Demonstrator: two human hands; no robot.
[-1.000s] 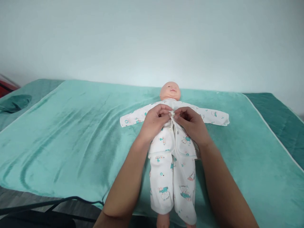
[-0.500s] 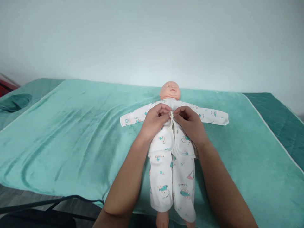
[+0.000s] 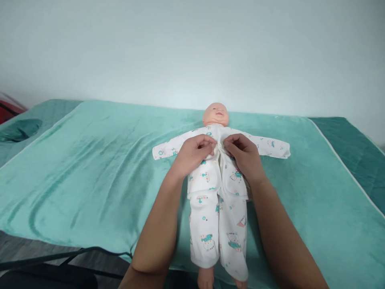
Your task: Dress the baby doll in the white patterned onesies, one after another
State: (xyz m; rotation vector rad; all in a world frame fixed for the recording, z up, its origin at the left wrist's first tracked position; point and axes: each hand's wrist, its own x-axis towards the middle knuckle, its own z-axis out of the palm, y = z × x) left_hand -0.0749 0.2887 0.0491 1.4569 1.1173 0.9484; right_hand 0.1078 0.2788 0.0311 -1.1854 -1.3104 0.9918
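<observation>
A baby doll (image 3: pixel 215 114) lies on its back, arms spread, dressed in a white printed baby shirt (image 3: pixel 203 180) and matching trousers (image 3: pixel 204 233). At the chest, a small button (image 3: pixel 219 145) shows on the shirt front between my two hands. My left hand (image 3: pixel 197 152) is closed, its thumb and fingertips pinching the shirt just left of that button. On the other side, my right hand (image 3: pixel 244 154) pinches the shirt front with thumb and forefinger. Another button (image 3: pixel 215 162) is visible lower down, where the two front edges hang apart.
The doll rests on a green plush cover (image 3: pixel 90 172) with wrinkles at its left. Behind the bed stands a pale wall (image 3: pixel 192 52). A round dark green hole (image 3: pixel 21 130) is at the far left. A black bar (image 3: pixel 60 255) crosses the lower left.
My hands have drawn slightly apart, and the button between them has come into view. The doll lies in the same place.
</observation>
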